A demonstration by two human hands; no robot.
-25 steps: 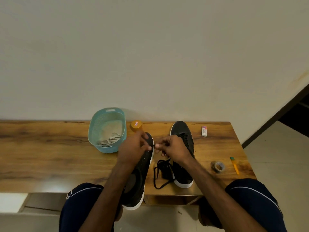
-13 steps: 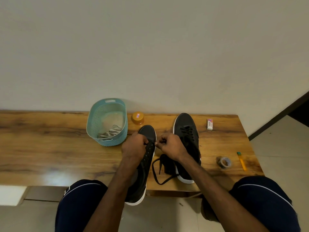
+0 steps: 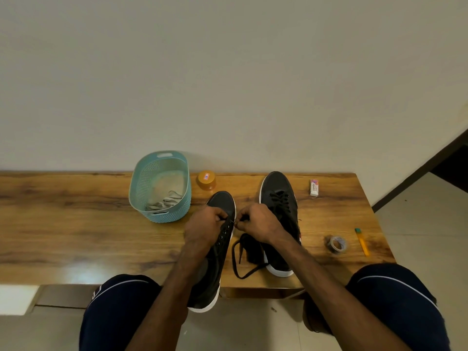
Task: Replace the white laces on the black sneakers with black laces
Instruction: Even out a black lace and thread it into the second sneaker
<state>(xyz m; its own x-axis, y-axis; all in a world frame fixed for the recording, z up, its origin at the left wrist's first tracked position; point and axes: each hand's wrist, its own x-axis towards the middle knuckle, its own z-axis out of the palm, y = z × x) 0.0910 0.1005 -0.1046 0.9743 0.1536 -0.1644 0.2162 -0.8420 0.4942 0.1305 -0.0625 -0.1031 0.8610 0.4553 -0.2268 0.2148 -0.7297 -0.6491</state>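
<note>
Step in hand: we lace 2nd sneaker (image 3: 222,201); left hand (image 3: 204,225) and right hand (image 3: 258,224) each pinch black lace (image 3: 233,260) at toe-end eyelets. Next, we judge: draw ends even, cross upward.

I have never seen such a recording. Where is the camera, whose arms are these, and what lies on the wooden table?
The camera sits on a person's head and looks down, so the arms are that person's own. The left hand and right hand pinch a black lace at the front eyelets of the nearer sneaker, whose heel overhangs the table. The second sneaker already has black laces. A teal basket holds the white laces. Also there: an orange jar, an eraser, a tape roll and a yellow pen.
</note>
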